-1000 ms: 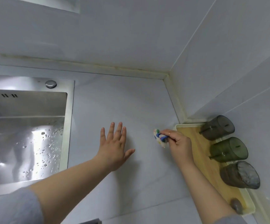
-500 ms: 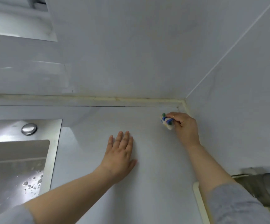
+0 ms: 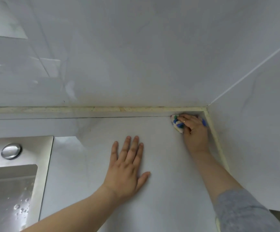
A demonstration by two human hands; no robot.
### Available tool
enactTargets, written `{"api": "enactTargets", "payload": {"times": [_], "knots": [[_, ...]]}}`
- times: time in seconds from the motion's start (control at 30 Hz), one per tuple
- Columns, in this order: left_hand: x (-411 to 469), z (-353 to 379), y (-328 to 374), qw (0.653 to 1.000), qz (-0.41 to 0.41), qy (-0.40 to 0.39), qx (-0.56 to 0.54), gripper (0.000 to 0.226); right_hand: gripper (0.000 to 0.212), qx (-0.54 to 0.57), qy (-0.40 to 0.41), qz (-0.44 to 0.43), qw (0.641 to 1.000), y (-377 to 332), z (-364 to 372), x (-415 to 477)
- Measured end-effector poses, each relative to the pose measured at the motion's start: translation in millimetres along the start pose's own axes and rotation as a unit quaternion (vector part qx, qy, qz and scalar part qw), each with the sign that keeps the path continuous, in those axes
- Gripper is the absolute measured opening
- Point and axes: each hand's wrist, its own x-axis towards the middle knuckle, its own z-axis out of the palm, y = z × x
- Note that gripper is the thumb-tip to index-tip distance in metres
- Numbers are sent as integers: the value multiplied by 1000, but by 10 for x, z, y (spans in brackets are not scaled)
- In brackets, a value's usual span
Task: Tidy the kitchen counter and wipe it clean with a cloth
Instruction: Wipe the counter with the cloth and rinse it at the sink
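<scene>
At the back right corner of the counter: our right hand grasps the cloth.
Left hand: released, flat — bracing.
Remaining: likely most wiping.

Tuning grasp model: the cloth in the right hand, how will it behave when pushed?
Likely floppy: the cloth is bunched into a wad under the right hand. Probably slides easily; the counter looks smooth and glossy.

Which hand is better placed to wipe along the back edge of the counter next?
Right. The right hand grips the cloth in the back corner, where the counter meets the wall. The left hand lies flat on the counter, holding nothing, farther from that edge.
</scene>
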Motion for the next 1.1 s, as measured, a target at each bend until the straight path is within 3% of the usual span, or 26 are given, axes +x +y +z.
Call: {"api": "enactTargets", "payload": {"times": [0.47,0.7,0.8,0.9,1.1], "knots": [[17,-109,31,998,-18,-55,12,87,36,-2,5,51,999,-140,-448,-1153],[-78,-217,127,995,-44,-86,37,95,36,-23,-41,67,997,-192,-741,-1741],[-342,-242,291,996,-17,-86,2,97,32,-100,-48,71,991,-208,-778,-1836],[-700,-209,465,997,14,-79,-17,91,29,-179,-3,131,975,-283,-737,-1906],[-1163,-74,571,987,49,-152,-2,82,23,-164,-7,147,975,-530,-576,-1909]]}}
